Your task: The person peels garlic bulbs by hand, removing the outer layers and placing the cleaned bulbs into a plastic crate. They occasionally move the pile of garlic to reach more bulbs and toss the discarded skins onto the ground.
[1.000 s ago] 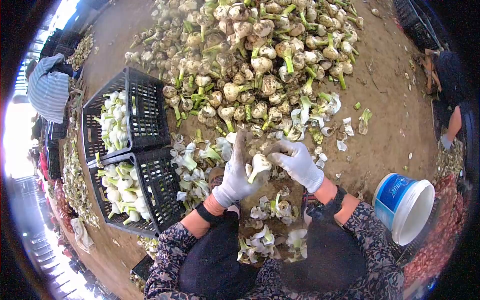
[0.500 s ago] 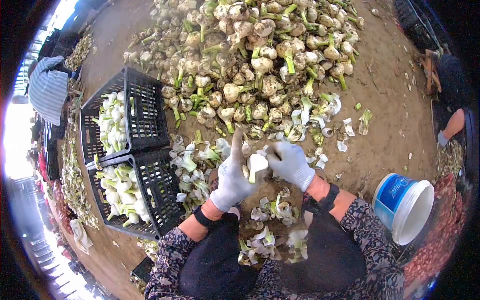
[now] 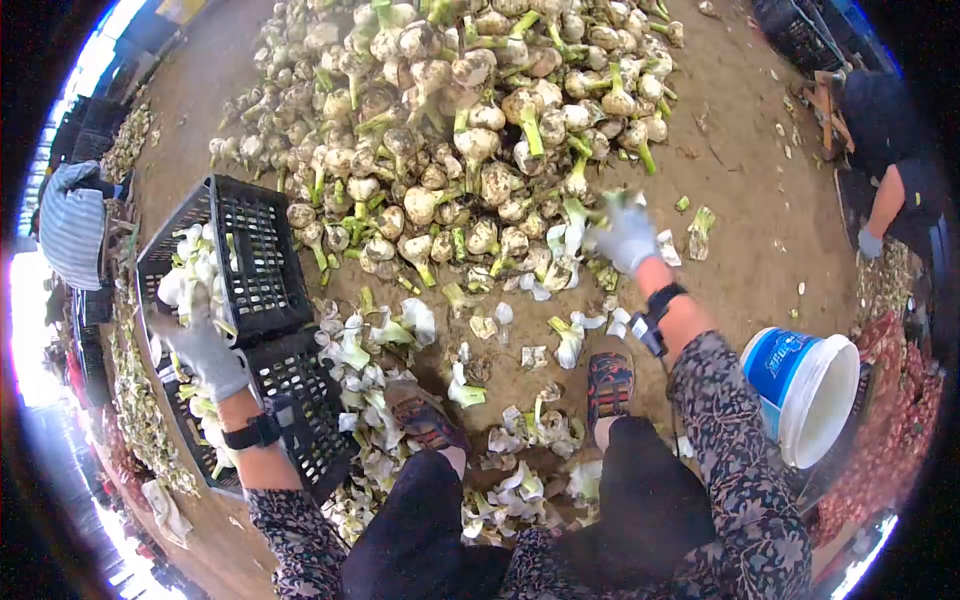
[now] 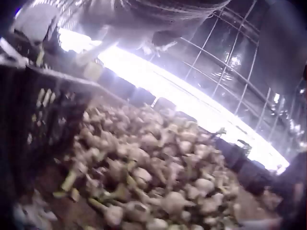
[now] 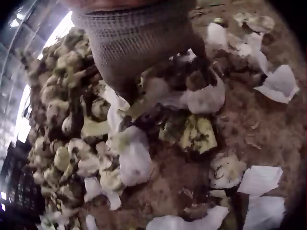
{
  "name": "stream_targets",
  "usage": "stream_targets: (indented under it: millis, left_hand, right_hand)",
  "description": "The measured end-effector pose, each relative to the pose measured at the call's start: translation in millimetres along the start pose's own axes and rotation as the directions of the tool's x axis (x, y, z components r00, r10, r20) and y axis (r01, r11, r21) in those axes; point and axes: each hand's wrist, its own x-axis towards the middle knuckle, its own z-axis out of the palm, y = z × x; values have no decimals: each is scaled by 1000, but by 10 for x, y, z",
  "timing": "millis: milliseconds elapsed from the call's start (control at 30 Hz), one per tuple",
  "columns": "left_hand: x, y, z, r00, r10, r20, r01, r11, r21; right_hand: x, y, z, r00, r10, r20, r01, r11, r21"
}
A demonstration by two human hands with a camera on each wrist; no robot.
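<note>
Largest first: your heap of soil-stained whole garlic bulbs with cut green stems [image 3: 450, 150] fills the top centre of the head view. At left, two black slatted plastic crates, the upper crate [image 3: 262, 265] and the lower crate [image 3: 310, 405], stand against each other; cleaned white bulbs with pale green stems [image 3: 193, 262] lie in the upper one. A white plastic bucket with a blue label [image 3: 800, 398] is tipped at lower right. Your left hand, in a pale knit glove [image 3: 207, 352], is over the crates at left; how far it is open, and whether it has a bulb, you cannot tell here. Your right hand, gloved alike [image 3: 628, 240], blurs at the heap's right edge, right of centre; its fingers are hidden, grip unclear. Handling, by judgement: each bulb should be light and firm, roundish, gritty where soiled, perhaps slick once bared; bruises if dropped hard. Take it round the bulb's widest part, stem clear. Smallest: the papery white husks [image 3: 570, 343], scattered lower centre, look thin and limp, likely to cling to gloves.
</note>
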Motion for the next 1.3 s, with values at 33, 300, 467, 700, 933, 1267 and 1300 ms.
stream_targets:
  millis: [33, 300, 467, 700, 933, 1267, 1300]
  left_hand:
    - [-9, -62, 21, 999, 30, -27, -30, 999, 15]
    - [-1503, 365, 939, 687, 105, 719, -69, 994, -79]
    - [-2233, 414, 1456, 213, -13, 977, -283, 956, 75]
    - [-2317, 483, 1469, 93, -33, 995, -252, 966, 56]
    - [-2301, 315, 1485, 64, -227, 972, -392, 890, 234]
    - [-2619, 210, 1184, 175, -197, 965, 17, 980, 197]
    - [-2513, 299, 1156, 125, -275, 953, 327, 918, 222]
  right_hand:
    - [-67, -96, 78, 998, -45, 47, 46, 999, -25]
    - [-1804, -1330, 465, 306, -791, 529, 578, 596, 557]
    - [-1433, -1098, 140, 552, -747, 371, 660, 663, 353]
    - [-561, 319, 542, 979, -99, -179, 51, 965, -257]
    - [-1888, -1132, 78, 113, -848, 518, 618, 468, 632]
    - [-1167, -683, 83, 935, -346, 82, 205, 713, 670]
    - [-1187, -742, -90, 932, -349, 101, 187, 698, 692]
